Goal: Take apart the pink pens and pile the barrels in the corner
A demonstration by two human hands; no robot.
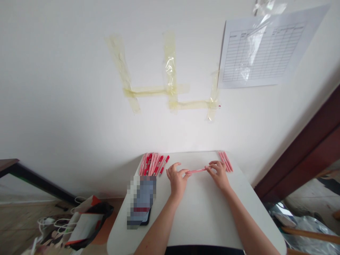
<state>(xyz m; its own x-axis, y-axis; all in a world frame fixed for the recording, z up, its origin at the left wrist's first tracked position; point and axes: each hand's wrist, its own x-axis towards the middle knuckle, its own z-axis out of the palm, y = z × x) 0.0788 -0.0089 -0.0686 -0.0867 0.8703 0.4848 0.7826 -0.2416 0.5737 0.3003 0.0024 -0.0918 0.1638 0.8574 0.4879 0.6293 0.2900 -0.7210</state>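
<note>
Over a small white table [202, 212], my left hand [176, 179] and my right hand [219, 173] each pinch one end of a pink pen [196, 171], held level between them. A pile of several pink and red pens [152, 164] lies at the table's far left, just beyond my left hand. A few pink pens [225, 161] lie at the far right, touching distance from my right hand.
A phone [142, 202] lies on the table's left side. The table stands against a white wall with yellowed tape strips [170, 71] and a printed sheet [261, 49]. A bag and cables [79, 223] clutter the floor at left; a dark wooden frame [305, 152] stands at right.
</note>
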